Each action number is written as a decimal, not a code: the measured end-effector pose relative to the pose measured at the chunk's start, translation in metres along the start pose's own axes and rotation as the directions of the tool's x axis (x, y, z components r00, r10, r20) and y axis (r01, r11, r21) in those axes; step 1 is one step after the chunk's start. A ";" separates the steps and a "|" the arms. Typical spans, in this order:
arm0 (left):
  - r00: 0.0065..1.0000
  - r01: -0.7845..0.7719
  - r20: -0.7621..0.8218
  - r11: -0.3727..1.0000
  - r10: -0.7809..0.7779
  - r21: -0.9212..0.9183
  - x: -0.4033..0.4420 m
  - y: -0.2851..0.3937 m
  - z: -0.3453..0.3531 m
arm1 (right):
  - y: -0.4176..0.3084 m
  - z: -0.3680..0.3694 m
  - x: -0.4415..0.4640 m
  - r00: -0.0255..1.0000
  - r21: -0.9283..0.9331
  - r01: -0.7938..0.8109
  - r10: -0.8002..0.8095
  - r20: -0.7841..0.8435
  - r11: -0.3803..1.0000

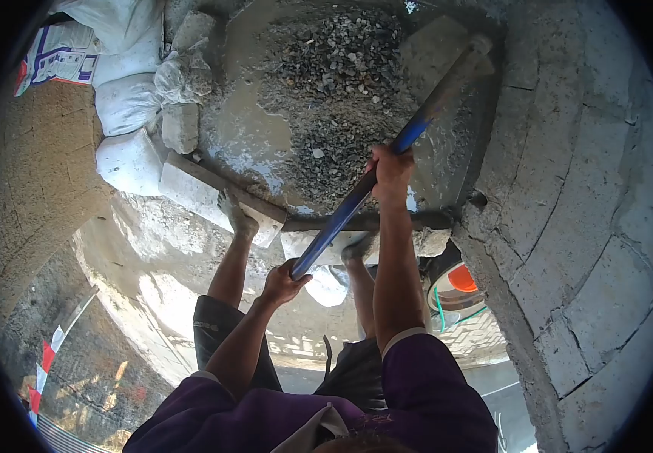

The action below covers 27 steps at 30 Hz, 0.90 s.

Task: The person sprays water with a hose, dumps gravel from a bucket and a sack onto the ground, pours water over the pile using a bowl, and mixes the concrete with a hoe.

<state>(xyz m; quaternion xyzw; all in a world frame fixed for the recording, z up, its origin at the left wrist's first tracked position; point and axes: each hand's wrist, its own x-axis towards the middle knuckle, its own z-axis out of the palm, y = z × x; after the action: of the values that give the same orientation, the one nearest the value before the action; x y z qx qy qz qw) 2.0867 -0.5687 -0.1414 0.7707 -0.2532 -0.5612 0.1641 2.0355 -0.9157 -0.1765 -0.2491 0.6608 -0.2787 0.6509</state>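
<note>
Both of my hands grip a long hoe (pixel 334 226) with a worn blue handle that runs slantwise across the view. My left hand (pixel 282 285) is wrapped round its near end, close to my legs. Farther up the shaft, my right hand (pixel 393 177) is closed on the handle's middle. The hoe's wide blade (pixel 433 51), coated in grey mud, lies at the far right of the wet mix. Beside it is a heap of dark gravel (pixel 341 57), with grey slurry (pixel 247 83) around it.
Filled white sacks (pixel 126 102) and rough blocks (pixel 180 128) edge the pit on the left. A cracked block wall (pixel 568 189) rises on the right. My bare foot (pixel 237 215) rests on a concrete slab (pixel 205 192). An orange object (pixel 461 278) sits in a bucket.
</note>
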 end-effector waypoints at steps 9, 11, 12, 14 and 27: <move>0.950 0.218 0.307 0.816 -0.052 -0.536 0.139 0.105 -0.023 | -0.044 0.102 0.145 0.990 -0.241 0.080 -0.048 0.133 0.967; 0.924 0.323 0.364 0.748 -0.118 -0.579 0.125 0.081 -0.005 | 0.013 0.097 0.149 0.991 -0.379 0.031 0.021 0.133 0.925; 0.917 0.354 0.368 0.730 -0.150 -0.585 0.114 0.066 0.005 | 0.035 0.101 0.138 0.993 -0.440 -0.008 0.058 0.100 0.898; 0.915 0.372 0.350 0.754 -0.199 -0.542 0.092 0.035 0.013 | 0.058 0.092 0.110 0.995 -0.480 -0.060 0.088 0.036 0.875; 0.934 -0.310 -0.213 0.946 0.286 -0.091 0.169 0.076 -0.021 | -0.107 0.112 0.050 0.943 -0.214 0.330 -0.331 0.035 0.919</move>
<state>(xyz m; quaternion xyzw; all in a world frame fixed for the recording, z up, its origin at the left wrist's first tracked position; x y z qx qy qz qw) 2.1313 -0.7287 -0.2263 0.7635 -0.3149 -0.4651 0.3188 2.1419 -1.0322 -0.1387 -0.4261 0.6362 -0.3112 0.5629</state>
